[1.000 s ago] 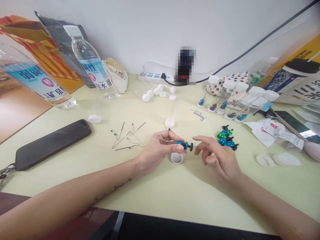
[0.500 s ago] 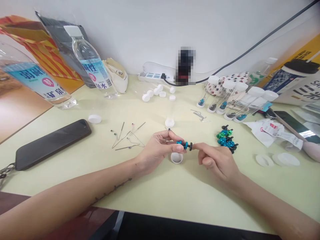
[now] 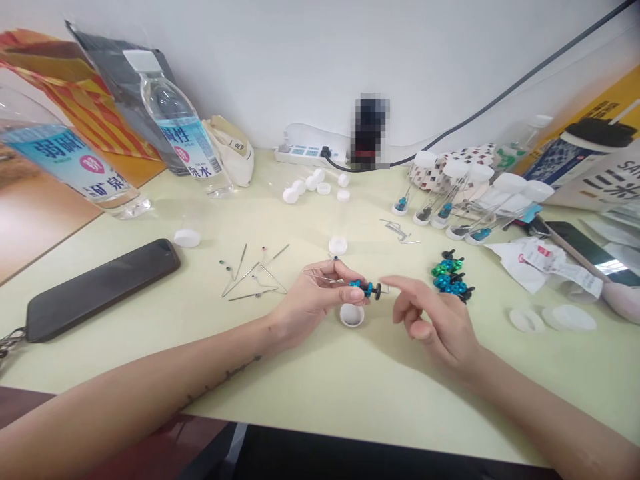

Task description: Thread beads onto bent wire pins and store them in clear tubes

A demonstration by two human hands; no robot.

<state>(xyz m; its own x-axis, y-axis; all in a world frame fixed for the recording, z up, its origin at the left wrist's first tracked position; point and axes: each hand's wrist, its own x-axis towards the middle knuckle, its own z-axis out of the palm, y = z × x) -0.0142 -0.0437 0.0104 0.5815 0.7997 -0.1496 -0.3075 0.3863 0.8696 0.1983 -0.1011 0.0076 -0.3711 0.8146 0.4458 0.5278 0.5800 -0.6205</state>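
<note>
My left hand [image 3: 327, 287] is closed, pinching a small blue and black thumbscrew fitting [image 3: 365, 290] between thumb and fingertips. Thin metal rods also lie in its grip, pointing to the left. From the fitting's black disc a thin bent metal key [image 3: 389, 289] sticks out to the right. My right hand [image 3: 437, 317] is open beside it; the index finger reaches to the bent key, and I cannot tell if they touch. Below the fitting stands a small white cap [image 3: 352, 315] with tiny bits inside. Several similar blue, green and black fittings [image 3: 453, 277] are heaped to the right.
Several metal rods [image 3: 255, 277] lie left of my hands. More bent keys [image 3: 397, 231] and clear tubes holding fittings [image 3: 445, 213] are at back right. White caps [image 3: 300, 187] sit near the power strip [image 3: 310, 155]. A phone [image 3: 103, 290] and water bottles [image 3: 185, 127] are left.
My right index finger has lifted slightly and shifted left over the bent key, which now shows beyond the black disc. My left hand still holds the fitting.
</note>
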